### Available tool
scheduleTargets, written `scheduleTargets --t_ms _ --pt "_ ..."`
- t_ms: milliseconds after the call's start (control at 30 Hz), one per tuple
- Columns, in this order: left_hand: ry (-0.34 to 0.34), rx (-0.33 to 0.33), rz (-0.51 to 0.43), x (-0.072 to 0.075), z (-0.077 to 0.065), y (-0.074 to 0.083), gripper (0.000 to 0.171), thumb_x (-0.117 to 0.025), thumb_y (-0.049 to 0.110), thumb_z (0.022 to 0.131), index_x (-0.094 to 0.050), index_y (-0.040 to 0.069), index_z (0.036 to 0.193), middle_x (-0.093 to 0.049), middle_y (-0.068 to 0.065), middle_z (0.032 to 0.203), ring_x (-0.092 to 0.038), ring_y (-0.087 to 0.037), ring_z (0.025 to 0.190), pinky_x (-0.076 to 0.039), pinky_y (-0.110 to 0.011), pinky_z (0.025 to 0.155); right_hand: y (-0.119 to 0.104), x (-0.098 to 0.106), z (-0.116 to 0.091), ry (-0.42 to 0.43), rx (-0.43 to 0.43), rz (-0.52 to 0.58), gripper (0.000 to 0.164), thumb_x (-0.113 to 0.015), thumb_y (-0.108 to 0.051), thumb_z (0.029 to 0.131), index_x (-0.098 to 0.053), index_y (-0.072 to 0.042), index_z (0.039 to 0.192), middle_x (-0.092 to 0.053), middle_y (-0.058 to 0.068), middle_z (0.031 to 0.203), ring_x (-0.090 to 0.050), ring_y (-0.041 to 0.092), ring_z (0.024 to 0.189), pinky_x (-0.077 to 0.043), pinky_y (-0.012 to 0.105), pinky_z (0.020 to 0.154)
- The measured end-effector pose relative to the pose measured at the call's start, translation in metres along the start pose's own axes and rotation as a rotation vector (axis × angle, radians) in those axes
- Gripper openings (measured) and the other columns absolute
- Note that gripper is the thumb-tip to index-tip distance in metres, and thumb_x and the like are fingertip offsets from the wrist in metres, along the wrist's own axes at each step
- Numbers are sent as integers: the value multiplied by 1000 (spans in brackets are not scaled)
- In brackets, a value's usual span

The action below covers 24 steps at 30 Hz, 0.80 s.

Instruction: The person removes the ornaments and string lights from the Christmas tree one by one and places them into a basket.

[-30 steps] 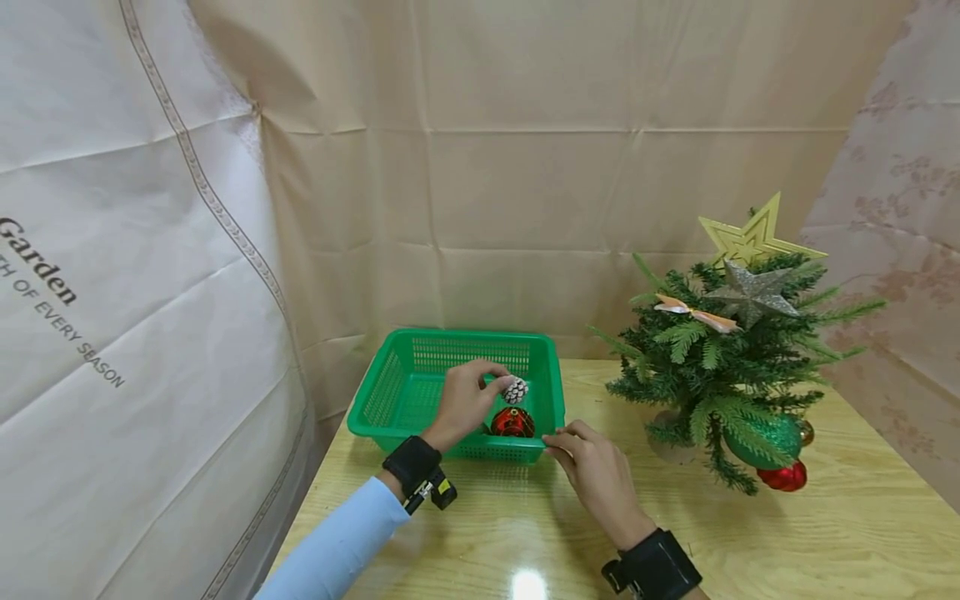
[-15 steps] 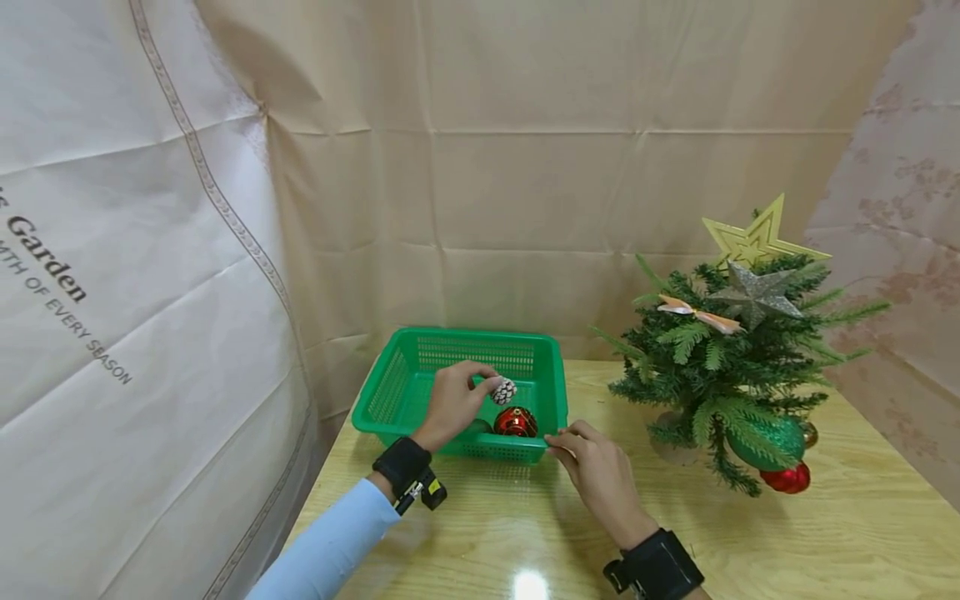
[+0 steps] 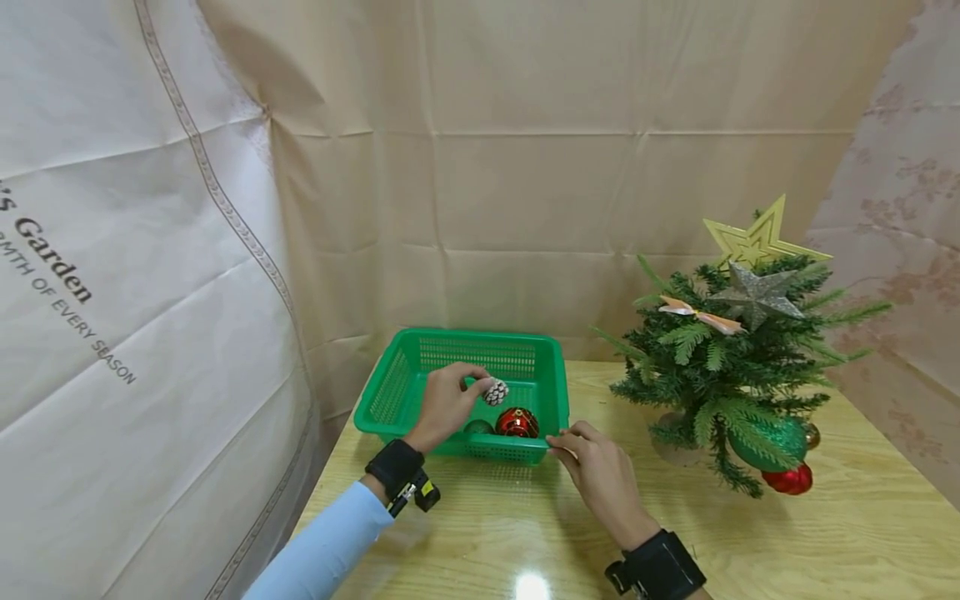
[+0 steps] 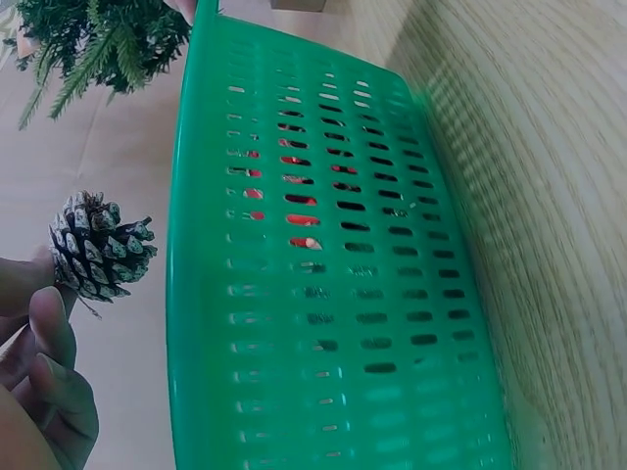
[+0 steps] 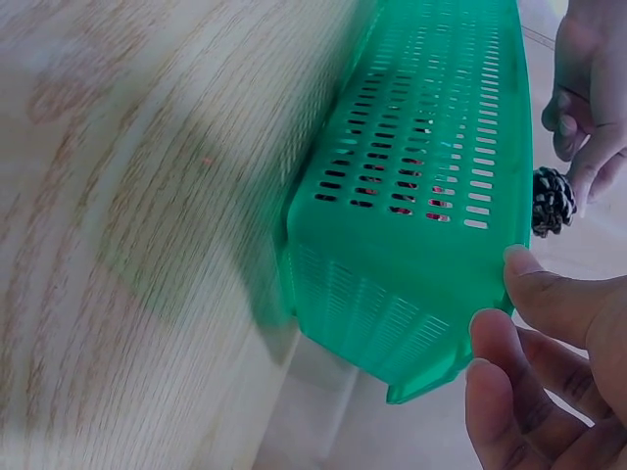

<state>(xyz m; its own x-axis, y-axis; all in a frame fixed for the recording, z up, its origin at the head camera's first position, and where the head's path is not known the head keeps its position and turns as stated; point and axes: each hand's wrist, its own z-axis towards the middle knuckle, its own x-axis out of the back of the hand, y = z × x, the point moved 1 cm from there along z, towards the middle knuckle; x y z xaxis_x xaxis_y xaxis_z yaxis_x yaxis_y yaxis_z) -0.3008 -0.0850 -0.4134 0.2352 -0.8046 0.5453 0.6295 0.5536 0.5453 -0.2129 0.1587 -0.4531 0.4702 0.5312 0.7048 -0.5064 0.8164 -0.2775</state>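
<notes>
Pinecone [image 3: 496, 392] pinched by left hand [image 3: 444, 403], green basket [image 3: 480, 346] holding red bauble [image 3: 517, 422], green ball [image 3: 480, 427]

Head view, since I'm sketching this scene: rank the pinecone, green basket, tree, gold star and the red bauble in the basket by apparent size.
1. Tree
2. Green basket
3. Gold star
4. Red bauble
5. Pinecone

Left hand [image 3: 442, 407] and pinecone [image 3: 496, 392] shifted leftward over basket [image 3: 517, 357]; green ball [image 3: 479, 427] beside red bauble [image 3: 517, 422] now more exposed.
</notes>
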Motion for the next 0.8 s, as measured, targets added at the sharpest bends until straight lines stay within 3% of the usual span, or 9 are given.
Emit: scheduleTargets --t_ms 800 --pt "49 48 57 20 -15 -20 9 -80 18 93 -81 11 99 -74 -2 91 -36 -7 49 -29 -25 50 1 0 -2 7 -15 18 17 -88 -8 80 -83 -15 95 -63 -5 86 -58 6 58 -40 18 49"
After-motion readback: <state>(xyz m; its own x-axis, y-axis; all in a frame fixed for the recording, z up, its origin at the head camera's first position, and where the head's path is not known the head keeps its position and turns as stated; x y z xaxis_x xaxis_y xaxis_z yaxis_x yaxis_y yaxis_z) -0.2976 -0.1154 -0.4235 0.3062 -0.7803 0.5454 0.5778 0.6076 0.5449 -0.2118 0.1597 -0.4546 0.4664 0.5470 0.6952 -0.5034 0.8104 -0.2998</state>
